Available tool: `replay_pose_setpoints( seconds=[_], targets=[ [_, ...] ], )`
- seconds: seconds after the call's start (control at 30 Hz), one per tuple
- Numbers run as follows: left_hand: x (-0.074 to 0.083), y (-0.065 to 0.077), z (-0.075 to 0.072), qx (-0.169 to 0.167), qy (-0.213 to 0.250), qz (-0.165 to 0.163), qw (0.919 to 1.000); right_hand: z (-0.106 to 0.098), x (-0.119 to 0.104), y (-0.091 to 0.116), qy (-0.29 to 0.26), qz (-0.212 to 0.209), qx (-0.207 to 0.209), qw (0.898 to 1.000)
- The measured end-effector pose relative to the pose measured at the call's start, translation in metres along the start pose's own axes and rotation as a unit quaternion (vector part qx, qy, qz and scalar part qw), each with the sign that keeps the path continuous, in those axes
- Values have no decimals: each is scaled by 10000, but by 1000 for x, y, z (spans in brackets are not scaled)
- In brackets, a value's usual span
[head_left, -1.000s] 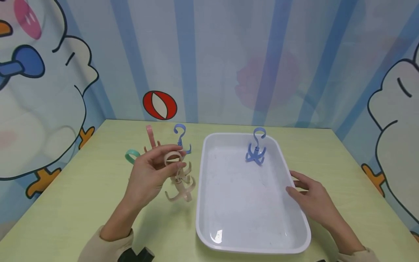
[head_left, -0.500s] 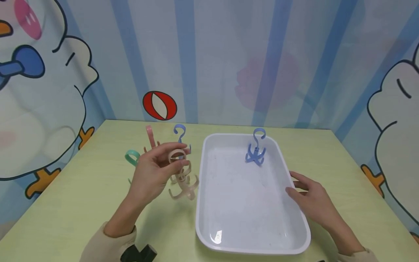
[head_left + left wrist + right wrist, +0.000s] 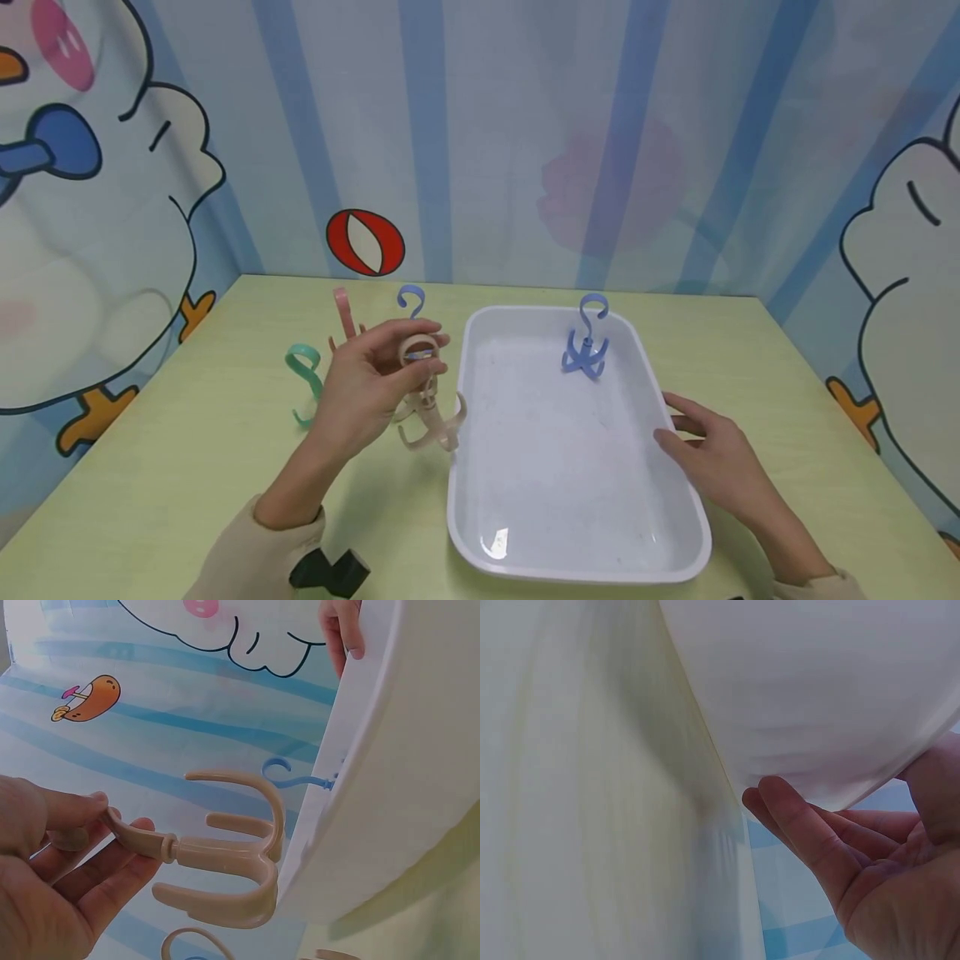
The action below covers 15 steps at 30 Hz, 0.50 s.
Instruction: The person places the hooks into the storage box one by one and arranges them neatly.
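Observation:
My left hand (image 3: 360, 392) pinches the top hook of a beige four-claw rotating hanger hook (image 3: 225, 855) between thumb and fingers. Its claws hang just over the left rim of a white tray (image 3: 562, 467). A blue claw hook (image 3: 587, 360) stands inside that tray at the far right. At the tray's right side, my right hand (image 3: 720, 458) holds the rim, thumb on top and fingers against the outer wall (image 3: 772, 795). Another beige hook (image 3: 199, 937) shows partly below the held one in the left wrist view.
Left of the tray, a green hook (image 3: 306, 375), a pink hook (image 3: 345, 312) and a second blue hook (image 3: 412, 298) are on the pale yellow table (image 3: 187, 467), partly behind my left hand. A patterned wall (image 3: 495, 150) rises behind the table.
My left hand has moved right with the beige hook, bringing its claws to the tray's left rim. More of the green hook now shows. The right hand stays put.

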<state>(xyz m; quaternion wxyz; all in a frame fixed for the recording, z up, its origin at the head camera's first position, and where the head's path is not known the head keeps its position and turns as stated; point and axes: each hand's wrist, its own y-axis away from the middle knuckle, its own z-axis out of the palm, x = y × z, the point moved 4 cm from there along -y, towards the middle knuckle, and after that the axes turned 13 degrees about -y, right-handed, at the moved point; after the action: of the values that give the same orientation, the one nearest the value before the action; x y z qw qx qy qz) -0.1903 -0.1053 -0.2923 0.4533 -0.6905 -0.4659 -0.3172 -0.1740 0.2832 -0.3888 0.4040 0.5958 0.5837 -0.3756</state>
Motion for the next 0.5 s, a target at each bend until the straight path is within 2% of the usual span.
replay_pose_setpoints(
  seconds=[0.5],
  targets=[
    [-1,-4,5,4,-77,-39,10000,-1,2,-2,99,164,43,9998]
  ],
)
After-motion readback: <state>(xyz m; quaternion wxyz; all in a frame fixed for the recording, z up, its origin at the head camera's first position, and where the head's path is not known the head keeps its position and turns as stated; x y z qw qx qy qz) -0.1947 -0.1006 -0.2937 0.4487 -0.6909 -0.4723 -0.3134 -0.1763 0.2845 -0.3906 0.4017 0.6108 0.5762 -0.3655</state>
